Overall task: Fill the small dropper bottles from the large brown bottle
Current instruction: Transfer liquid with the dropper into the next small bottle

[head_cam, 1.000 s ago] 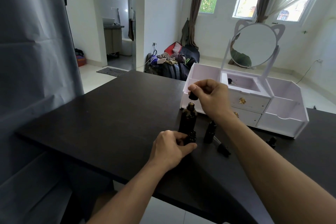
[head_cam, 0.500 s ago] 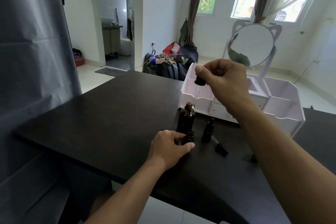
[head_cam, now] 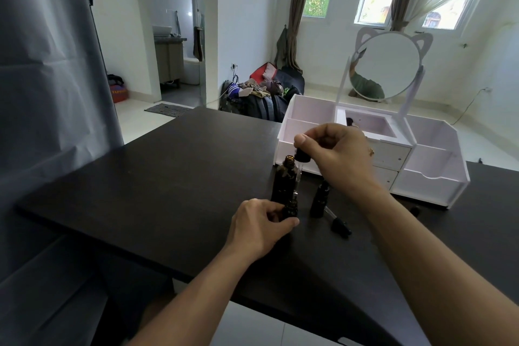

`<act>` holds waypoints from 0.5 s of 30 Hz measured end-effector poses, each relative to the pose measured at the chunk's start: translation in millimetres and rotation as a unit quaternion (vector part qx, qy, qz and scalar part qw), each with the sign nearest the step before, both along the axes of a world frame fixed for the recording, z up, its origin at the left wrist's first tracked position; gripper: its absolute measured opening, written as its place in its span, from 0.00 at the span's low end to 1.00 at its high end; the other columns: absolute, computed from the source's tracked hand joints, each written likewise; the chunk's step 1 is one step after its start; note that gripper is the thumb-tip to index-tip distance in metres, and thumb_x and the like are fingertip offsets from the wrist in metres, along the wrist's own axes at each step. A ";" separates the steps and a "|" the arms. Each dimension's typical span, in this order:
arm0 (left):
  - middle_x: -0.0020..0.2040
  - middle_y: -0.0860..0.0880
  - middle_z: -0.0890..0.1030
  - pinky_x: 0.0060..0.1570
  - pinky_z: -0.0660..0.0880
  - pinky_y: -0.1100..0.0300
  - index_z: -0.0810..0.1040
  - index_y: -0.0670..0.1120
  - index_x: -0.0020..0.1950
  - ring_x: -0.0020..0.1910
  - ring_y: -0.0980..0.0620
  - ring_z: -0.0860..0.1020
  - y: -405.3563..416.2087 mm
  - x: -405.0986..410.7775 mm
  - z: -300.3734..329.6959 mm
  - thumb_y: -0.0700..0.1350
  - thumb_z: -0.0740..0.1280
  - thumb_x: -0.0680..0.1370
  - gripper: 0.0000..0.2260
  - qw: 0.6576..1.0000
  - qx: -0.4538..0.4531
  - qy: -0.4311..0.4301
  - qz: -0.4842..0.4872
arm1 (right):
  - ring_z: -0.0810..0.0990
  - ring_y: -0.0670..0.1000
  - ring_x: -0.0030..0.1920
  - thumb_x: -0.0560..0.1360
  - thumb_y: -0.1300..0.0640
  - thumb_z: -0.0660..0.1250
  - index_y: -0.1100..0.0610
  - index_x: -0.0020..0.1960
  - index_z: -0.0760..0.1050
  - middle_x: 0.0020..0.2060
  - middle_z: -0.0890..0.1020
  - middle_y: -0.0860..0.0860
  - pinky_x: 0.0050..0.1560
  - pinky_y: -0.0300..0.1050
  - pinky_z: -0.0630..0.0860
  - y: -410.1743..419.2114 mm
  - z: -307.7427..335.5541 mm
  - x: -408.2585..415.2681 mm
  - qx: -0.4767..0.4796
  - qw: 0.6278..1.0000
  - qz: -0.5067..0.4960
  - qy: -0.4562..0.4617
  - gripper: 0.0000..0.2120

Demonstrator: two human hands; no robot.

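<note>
Hands work close together near the middle of the dark surface (head_cam: 157,177). Left hand (head_cam: 259,226) closes its grip around a small dropper bottle (head_cam: 290,209) to keep it from tipping. Right hand (head_cam: 341,160) pinches a dropper (head_cam: 302,159) with its glass tube pointing down at that bottle's mouth. Big brown bottle (head_cam: 285,180) stands open, touching at 12 o'clock. White organizer (head_cam: 432,177) crowds the 2 o'clock side; open room lies toward 9 o'clock.

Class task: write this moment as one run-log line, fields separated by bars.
left hand: steadies small bottle | right hand: holds dropper above it | big bottle: open, upright | stage: filling
</note>
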State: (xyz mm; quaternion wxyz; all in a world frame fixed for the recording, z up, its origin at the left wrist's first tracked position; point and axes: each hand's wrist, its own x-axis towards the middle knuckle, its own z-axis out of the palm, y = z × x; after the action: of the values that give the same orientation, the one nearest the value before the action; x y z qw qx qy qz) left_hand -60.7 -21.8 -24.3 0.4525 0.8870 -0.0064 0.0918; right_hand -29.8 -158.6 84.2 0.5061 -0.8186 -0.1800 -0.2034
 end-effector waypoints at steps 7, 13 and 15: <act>0.40 0.55 0.81 0.47 0.79 0.56 0.82 0.52 0.58 0.41 0.58 0.79 -0.2 1.2 -1.6 0.57 0.74 0.71 0.18 1.000 0.009 -0.003 0.000 | 0.85 0.49 0.39 0.75 0.58 0.71 0.57 0.41 0.79 0.38 0.85 0.53 0.45 0.45 0.83 -0.7 -1.8 0.6 0.006 1.000 0.000 0.009 0.05; 0.39 0.56 0.80 0.44 0.79 0.59 0.83 0.52 0.57 0.40 0.59 0.79 0.2 1.4 -2.0 0.57 0.74 0.71 0.17 1.000 0.005 -0.008 0.001 | 0.86 0.51 0.40 0.75 0.59 0.71 0.58 0.41 0.79 0.38 0.85 0.55 0.47 0.51 0.83 -2.9 -1.8 0.7 0.016 1.000 0.003 0.016 0.05; 0.39 0.56 0.80 0.44 0.79 0.58 0.83 0.52 0.57 0.40 0.59 0.79 0.3 1.6 -2.2 0.57 0.74 0.71 0.17 1.000 0.003 -0.008 0.001 | 0.86 0.52 0.41 0.75 0.59 0.71 0.58 0.41 0.79 0.39 0.85 0.55 0.48 0.52 0.83 -3.7 -2.4 0.7 0.020 1.000 0.005 0.019 0.05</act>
State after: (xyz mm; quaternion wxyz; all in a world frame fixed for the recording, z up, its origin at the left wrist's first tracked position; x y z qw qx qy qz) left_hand -59.0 -21.5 -26.4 0.4494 0.8877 -0.0093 0.0997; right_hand -29.1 -162.3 81.9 0.5263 -0.8113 -0.1702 -0.1892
